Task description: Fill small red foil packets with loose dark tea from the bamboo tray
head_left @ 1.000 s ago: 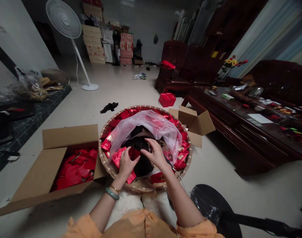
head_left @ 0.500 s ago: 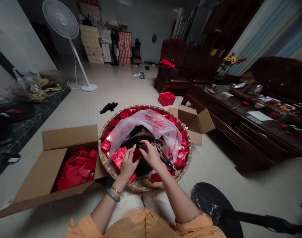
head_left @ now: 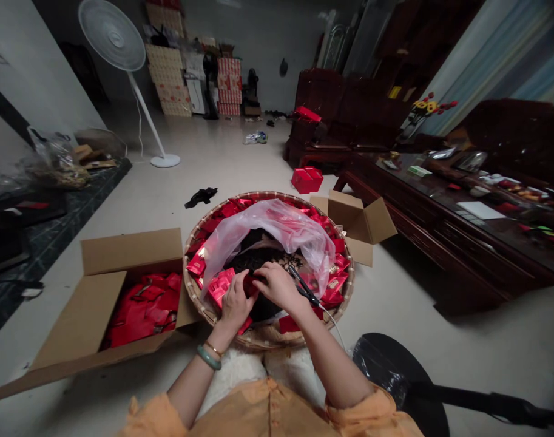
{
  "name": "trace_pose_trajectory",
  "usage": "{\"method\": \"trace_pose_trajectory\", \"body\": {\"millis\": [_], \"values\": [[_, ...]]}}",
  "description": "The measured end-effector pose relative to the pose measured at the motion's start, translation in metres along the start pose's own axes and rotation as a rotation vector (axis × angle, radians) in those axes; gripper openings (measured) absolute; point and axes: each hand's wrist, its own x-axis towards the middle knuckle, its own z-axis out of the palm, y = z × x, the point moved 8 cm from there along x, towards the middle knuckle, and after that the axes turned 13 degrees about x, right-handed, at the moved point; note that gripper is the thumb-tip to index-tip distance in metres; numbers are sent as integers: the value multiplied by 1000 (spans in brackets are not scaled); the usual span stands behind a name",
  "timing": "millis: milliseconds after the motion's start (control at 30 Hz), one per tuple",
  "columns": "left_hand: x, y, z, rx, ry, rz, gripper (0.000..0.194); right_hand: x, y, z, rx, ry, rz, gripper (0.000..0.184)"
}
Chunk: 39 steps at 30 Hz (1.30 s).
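A wide woven bamboo tray (head_left: 267, 197) sits on the floor in front of me. It holds a mound of dark loose tea (head_left: 253, 261), many small red foil packets (head_left: 217, 286) and a crumpled clear plastic bag (head_left: 270, 233). My left hand (head_left: 235, 303) and my right hand (head_left: 277, 286) meet over a small red packet (head_left: 250, 285), pinching it between their fingers. Just right of my right hand lies a black hand tool (head_left: 304, 286) with a white cord.
An open cardboard box (head_left: 135, 255) of red bags stands left of the tray, and another carton (head_left: 354, 221) stands behind it. A dark wooden table (head_left: 422, 209) with scattered items runs along the right. A round black stand base (head_left: 395, 370) lies lower right. Stacked cartons and a white fan stand beyond.
My hands have drawn closer together and now meet on the red packet. The head view has shifted slightly.
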Motion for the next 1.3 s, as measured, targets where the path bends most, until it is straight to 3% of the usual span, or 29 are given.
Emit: {"method": "trace_pose_trajectory", "body": {"millis": [300, 533, 700, 833, 933, 1033, 1200, 1300], "values": [[5, 1, 2, -74, -75, -43, 73, -6, -13, 4, -57, -104, -41, 22], [9, -3, 2, -9, -67, -43, 70, -1, 0, -6, 143, 22, -26, 28], [9, -1, 6, 9, -85, -9, 66, 0, 1, -2, 111, 72, 5, 30], [10, -5, 11, -130, -113, -39, 61, 0, 4, 4, 42, 59, 31, 33], [10, -13, 15, -264, -126, -110, 55, -1, 4, 6, 145, 34, -47, 38], [11, -16, 23, -376, -201, -128, 46, -3, 5, 4, 312, 44, -118, 43], [4, -18, 47, -513, -431, -181, 33, -6, 0, -2, 405, 45, -177, 39], [2, -19, 50, -555, -471, -237, 31, -8, 4, -18, 465, 161, -170, 39]]}}
